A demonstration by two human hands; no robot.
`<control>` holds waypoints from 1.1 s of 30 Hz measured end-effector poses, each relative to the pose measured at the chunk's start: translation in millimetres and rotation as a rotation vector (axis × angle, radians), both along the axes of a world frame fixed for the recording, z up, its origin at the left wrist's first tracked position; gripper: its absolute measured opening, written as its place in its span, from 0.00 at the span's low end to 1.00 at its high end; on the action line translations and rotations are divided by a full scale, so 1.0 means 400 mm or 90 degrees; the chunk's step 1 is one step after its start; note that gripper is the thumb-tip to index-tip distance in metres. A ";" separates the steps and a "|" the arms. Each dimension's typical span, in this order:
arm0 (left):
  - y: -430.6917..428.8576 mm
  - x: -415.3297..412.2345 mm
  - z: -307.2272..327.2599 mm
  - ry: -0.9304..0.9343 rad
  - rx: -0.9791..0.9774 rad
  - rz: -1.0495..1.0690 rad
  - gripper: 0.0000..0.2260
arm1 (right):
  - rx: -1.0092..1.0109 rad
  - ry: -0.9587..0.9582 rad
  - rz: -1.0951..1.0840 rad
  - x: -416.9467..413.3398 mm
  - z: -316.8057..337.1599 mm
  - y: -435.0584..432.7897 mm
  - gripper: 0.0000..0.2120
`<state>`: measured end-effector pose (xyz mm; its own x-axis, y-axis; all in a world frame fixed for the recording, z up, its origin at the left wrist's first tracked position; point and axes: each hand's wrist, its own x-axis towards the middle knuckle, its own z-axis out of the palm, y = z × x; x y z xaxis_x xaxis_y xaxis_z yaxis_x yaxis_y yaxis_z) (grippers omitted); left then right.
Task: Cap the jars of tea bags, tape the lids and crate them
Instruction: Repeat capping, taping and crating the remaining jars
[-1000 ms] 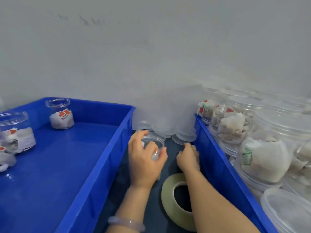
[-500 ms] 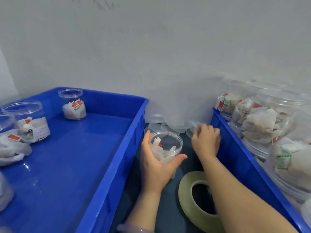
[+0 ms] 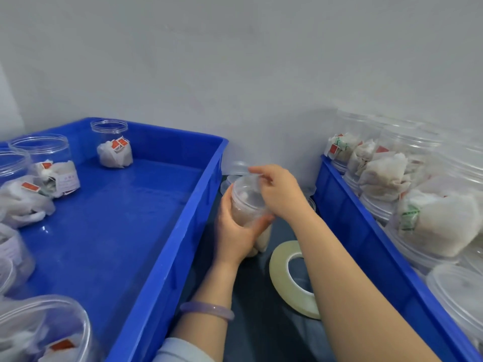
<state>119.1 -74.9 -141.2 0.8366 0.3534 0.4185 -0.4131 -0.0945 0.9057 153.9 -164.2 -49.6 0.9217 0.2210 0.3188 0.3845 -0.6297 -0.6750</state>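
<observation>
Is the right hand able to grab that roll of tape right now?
Probably yes, once it lets go. The right hand pinches the lid on the jar that the left hand grips; the tape roll lies uncovered just beneath its forearm.

A dark surface (image 3: 248, 291) carries the left blue crate (image 3: 180, 239) and right blue crate (image 3: 366, 244); between them rest a tape roll (image 3: 281, 279) and, by the wall (image 3: 235, 74), clear lids (image 3: 236, 167).
</observation>
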 end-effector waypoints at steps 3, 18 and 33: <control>-0.004 0.007 0.013 0.017 0.035 -0.011 0.39 | -0.116 0.041 0.081 -0.006 0.001 0.014 0.25; -0.022 -0.002 0.043 0.041 0.151 0.054 0.15 | -0.228 -0.012 -0.151 -0.041 -0.028 0.067 0.26; 0.003 0.001 0.027 0.100 0.066 -0.088 0.36 | -0.290 0.078 -0.057 -0.079 0.044 -0.037 0.37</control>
<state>119.4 -73.7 -130.3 0.9321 0.1924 0.3068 -0.2829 -0.1421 0.9486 122.3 -179.2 -32.0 0.9681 0.2316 0.0957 0.2506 -0.8988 -0.3598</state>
